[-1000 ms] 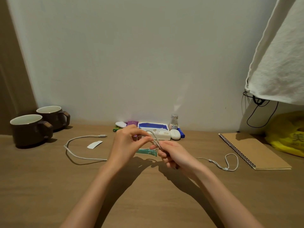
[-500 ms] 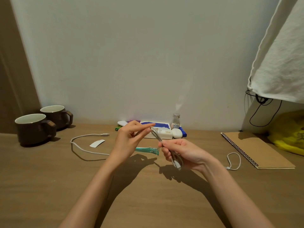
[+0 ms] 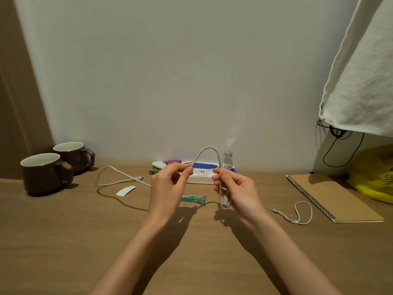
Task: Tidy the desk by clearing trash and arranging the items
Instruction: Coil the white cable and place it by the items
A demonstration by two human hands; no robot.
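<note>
Both hands are up over the desk, working one white cable. Left hand: thumb and forefinger tips pinched shut on the cable, other fingers loosely curled behind. Right hand: fingers curled round the cable, with folded strands hanging below the palm. Cable arches up between the two hands. Its remaining length runs out left from the left hand, plug end just above a white paper slip.

Teal wrapper lies flat on the desk below and between the hands. Tissue pack and small bottle sit behind, against the wall. Thin white cord loop is right of the right wrist, spiral notebook beside it, yellow bag far right. Two brown mugs stand far left.
</note>
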